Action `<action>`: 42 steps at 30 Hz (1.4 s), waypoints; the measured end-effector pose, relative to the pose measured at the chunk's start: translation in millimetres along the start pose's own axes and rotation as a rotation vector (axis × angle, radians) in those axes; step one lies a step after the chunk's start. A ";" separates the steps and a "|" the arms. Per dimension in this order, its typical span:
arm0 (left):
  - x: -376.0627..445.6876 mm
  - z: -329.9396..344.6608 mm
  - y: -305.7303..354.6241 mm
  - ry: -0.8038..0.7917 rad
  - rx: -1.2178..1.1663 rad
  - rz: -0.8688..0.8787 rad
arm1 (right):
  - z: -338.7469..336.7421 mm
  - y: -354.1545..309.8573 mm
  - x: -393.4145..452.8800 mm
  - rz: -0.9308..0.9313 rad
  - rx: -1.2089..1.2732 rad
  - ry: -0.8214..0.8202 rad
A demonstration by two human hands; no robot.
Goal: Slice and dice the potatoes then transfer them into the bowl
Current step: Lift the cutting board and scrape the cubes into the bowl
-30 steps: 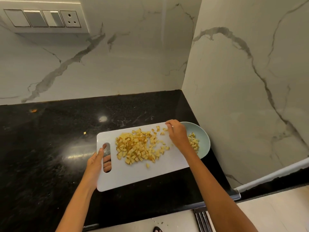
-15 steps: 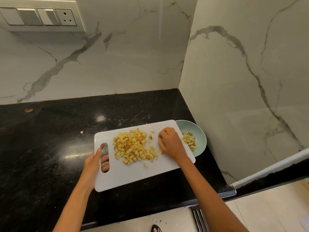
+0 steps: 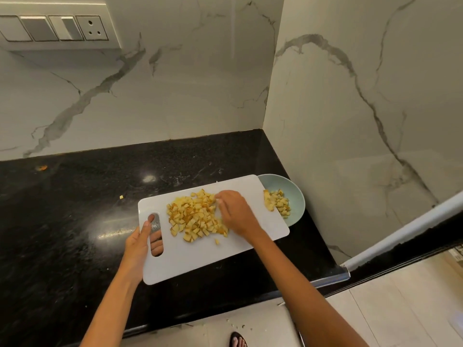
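Marble wall panels (image 3: 175, 91) fill the upper half of the frame, meeting in a corner right of centre, with a switch plate (image 3: 53, 28) at the upper left. Below them the black speckled surface (image 3: 62, 221) runs across the lower half. On it, at centre, lies a white cutting board (image 3: 200, 261), its far right corner overlapping the rim of a pale green bowl (image 3: 297, 196) that sits tucked into the corner at centre right. A heap of diced potatoes (image 3: 193, 216) covers the middle of the board, and a smaller heap of potato cubes (image 3: 279, 202) lies in the bowl, a few right at the board's edge. The left hand (image 3: 139, 242) grips the board's left end, thumb on top and fingers curled underneath, showing through the handle slot. The right hand (image 3: 236, 214) rests on the board at the right side of the heap, its fingers bent and held together against the cubes. One stray cube (image 3: 121, 197) lies on the surface, left of the board.
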State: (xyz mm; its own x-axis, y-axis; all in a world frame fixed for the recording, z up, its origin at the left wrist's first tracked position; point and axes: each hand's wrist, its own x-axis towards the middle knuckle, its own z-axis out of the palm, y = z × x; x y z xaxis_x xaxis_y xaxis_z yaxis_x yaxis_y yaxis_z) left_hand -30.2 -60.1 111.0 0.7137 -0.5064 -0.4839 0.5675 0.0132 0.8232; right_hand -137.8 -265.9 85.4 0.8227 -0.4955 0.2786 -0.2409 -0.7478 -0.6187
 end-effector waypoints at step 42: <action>-13.7 -6.0 -12.5 0.004 -0.021 0.001 | -6.4 10.1 -11.1 0.057 0.154 0.131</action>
State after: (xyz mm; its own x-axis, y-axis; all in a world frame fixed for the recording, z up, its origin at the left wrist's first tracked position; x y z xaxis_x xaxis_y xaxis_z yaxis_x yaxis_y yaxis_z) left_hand -44.6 -48.2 105.6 0.7162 -0.5028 -0.4840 0.5752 0.0325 0.8174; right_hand -152.7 -270.8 80.8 0.7333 -0.5961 0.3271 -0.1952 -0.6454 -0.7385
